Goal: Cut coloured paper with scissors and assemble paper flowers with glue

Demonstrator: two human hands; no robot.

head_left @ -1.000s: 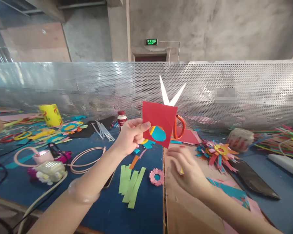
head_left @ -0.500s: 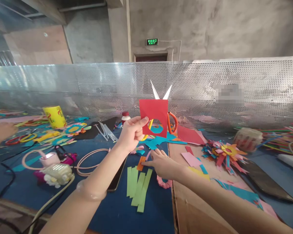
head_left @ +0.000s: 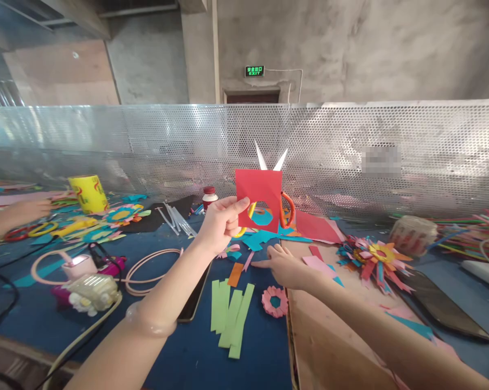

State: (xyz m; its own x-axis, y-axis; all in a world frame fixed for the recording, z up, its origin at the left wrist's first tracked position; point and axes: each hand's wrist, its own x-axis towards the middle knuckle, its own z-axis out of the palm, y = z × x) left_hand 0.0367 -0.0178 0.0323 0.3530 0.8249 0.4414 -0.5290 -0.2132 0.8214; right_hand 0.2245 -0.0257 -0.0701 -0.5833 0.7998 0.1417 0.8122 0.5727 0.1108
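Note:
My left hand is closed, its thumb pressing a red paper square with a round hole in its lower part. Behind the paper a pair of scissors stands with its blades spread upward; an orange handle loop shows at the right and a yellow one by my fingers. Over the table my right hand has its index finger stretched out, its tip by a small pink paper strip. Just left of that lies an orange paper piece. Green paper strips and a pink paper ring lie nearer me.
Blue scraps and red sheets lie beyond my hands. At right are a paper flower, a dark phone and cardboard. Cables and a power plug are at left, and another person's hand is there. A perforated metal panel stands behind.
My right hand has drawn back to the right, away from the orange paper, uncovering the pink ring. My left hand still holds the red paper and scissors. The other person's hand has come further in.

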